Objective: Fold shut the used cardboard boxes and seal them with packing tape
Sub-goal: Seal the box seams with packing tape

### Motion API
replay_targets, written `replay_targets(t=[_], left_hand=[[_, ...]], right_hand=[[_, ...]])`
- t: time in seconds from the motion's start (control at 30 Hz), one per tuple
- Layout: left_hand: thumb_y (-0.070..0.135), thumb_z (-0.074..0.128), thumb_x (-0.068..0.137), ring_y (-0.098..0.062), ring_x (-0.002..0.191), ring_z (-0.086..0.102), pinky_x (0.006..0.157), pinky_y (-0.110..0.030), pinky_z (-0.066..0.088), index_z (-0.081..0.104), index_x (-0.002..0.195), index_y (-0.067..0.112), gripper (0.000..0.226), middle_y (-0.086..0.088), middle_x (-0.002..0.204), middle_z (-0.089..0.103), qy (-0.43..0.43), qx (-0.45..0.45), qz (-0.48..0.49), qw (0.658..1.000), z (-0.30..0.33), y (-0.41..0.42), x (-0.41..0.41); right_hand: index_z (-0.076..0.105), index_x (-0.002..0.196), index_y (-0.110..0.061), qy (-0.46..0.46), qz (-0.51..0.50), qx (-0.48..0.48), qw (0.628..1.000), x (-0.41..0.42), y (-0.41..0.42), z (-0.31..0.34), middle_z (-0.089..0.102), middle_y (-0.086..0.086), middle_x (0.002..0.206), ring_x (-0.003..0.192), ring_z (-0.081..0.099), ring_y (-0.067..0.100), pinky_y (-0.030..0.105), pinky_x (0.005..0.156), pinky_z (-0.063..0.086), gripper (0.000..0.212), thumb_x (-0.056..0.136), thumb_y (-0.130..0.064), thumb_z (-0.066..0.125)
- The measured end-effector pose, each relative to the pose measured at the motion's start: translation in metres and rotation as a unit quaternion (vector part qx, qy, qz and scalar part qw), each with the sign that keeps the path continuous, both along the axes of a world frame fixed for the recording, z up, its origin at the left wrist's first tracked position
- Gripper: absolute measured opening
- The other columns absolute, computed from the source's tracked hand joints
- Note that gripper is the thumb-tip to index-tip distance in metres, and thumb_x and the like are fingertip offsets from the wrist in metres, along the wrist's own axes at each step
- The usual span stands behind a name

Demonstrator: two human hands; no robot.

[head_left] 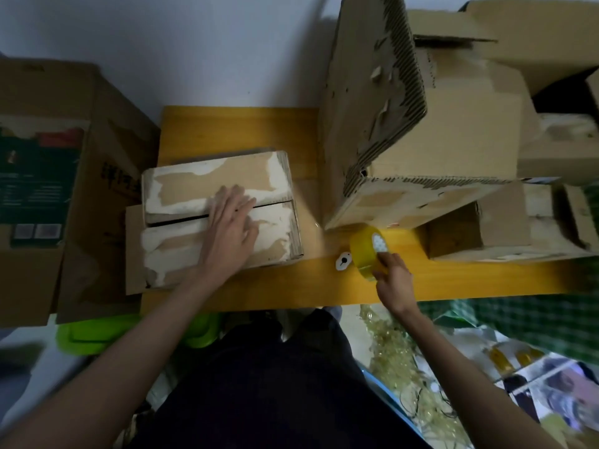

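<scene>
Nearby, torn carton crowding tape roll, white cutter

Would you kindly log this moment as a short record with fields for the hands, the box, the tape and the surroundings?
left hand: lies flat, pressing the flaps down
small box: on the yellow table, flaps folded shut, seam untaped
right hand: grips the tape roll
tape roll: yellow, held on edge at the table
white piece: beside the roll
stacked boxes: worn, at right
</scene>
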State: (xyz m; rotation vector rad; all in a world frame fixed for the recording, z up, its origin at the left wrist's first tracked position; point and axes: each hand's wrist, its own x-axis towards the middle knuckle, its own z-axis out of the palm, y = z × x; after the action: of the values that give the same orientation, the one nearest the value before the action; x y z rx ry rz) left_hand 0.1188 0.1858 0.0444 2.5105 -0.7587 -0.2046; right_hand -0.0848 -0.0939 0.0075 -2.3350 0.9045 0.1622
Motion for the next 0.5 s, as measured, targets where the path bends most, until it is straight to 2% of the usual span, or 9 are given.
replay_targets(t=[0.07,0.13,0.2,0.33,0.4,0.5], left_hand=[[0.025,0.043,0.103,-0.022,0.147,0.030,0.122,-0.049,0.023,0.054,0.141,0.012,0.041,-0.006,0.153,0.044,0.021,-0.031,-0.025,0.999,0.012,-0.014,-0.006],[0.022,0.046,0.105,-0.017,0.140,0.039,0.118,-0.040,0.031,0.056,0.140,0.016,0.037,0.000,0.147,0.049,0.059,-0.061,-0.050,0.995,0.025,-0.025,-0.014],[0.021,0.046,0.106,-0.014,0.136,0.044,0.113,-0.030,0.032,0.057,0.140,0.017,0.036,0.002,0.144,0.052,0.089,-0.091,-0.073,0.989,0.039,-0.030,-0.019],[0.025,0.044,0.107,-0.011,0.135,0.043,0.110,-0.023,0.031,0.053,0.144,0.015,0.039,0.002,0.147,0.050,0.122,-0.105,-0.076,0.984,0.059,-0.023,-0.021],[0.030,0.042,0.107,-0.009,0.133,0.042,0.106,-0.020,0.030,0.051,0.145,0.017,0.041,0.004,0.147,0.048,0.126,-0.094,-0.070,0.985,0.065,-0.016,-0.024],[0.033,0.042,0.107,-0.010,0.129,0.044,0.107,-0.025,0.035,0.048,0.146,0.015,0.044,0.002,0.143,0.047,0.094,-0.084,-0.044,0.991,0.071,0.001,-0.032]], right_hand=[[0.059,0.132,-0.004,-0.058,0.025,0.036,0.997,0.000,0.013,0.019,0.059,0.012,0.123,0.112,0.057,0.033,0.045,0.095,0.047,0.037,0.095,0.000,0.061],[0.060,0.128,-0.004,-0.103,0.051,0.073,0.991,0.005,0.028,0.039,0.062,0.011,0.118,0.107,0.058,0.026,0.036,0.088,0.046,0.033,0.096,-0.002,0.062],[0.061,0.123,-0.006,-0.138,0.089,0.105,0.981,0.012,0.044,0.056,0.063,0.010,0.114,0.104,0.058,0.022,0.033,0.084,0.046,0.026,0.097,-0.006,0.062],[0.063,0.115,-0.017,-0.173,0.154,0.153,0.961,0.033,0.070,0.079,0.063,0.002,0.112,0.102,0.057,0.016,0.019,0.084,0.043,0.022,0.094,-0.017,0.059],[0.063,0.114,-0.021,-0.169,0.165,0.169,0.957,0.043,0.079,0.085,0.063,-0.003,0.113,0.104,0.058,0.015,0.026,0.086,0.044,0.019,0.095,-0.016,0.061],[0.065,0.114,-0.017,-0.168,0.188,0.190,0.949,0.059,0.093,0.092,0.063,-0.002,0.113,0.108,0.058,0.017,0.032,0.088,0.046,0.018,0.097,-0.011,0.062]])
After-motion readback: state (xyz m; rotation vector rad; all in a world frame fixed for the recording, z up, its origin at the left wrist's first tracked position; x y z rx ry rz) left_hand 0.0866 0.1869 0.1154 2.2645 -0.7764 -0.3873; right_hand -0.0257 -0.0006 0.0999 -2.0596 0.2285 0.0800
